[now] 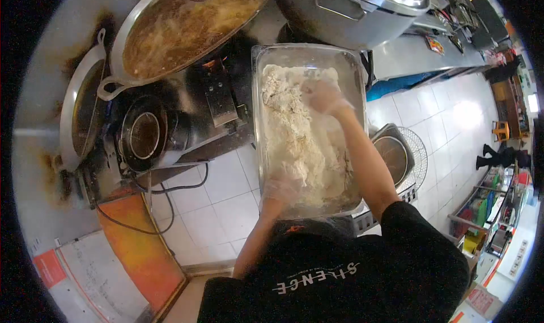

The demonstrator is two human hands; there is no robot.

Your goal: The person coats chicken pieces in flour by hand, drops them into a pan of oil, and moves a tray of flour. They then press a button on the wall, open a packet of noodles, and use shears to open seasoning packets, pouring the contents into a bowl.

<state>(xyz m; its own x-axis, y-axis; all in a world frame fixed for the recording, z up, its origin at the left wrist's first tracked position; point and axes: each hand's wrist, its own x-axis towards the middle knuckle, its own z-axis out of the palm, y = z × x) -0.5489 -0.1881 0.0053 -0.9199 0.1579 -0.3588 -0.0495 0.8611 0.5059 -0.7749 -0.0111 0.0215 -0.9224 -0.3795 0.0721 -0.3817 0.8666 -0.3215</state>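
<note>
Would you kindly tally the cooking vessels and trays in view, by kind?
Woks: 2, one full, one at the left edge
Stockpot: 1
Small pot: 1
Flour tray: 1
Total: 5

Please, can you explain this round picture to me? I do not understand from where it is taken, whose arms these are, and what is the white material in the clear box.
The picture comes from a camera worn on a person's head, looking down, so the arms are that person's own. The wide lens bends the view into a circle. No machine is at work, only two hands in thin clear gloves. The left hand rests at the near end of a clear plastic tub; the right hand reaches into the far end. Both touch the white floury mass that fills the tub. Whether anything is gripped inside it, I cannot tell. Beyond the tub stands a large pan of brown liquid on a stove and a metal pot with a lid.
</note>
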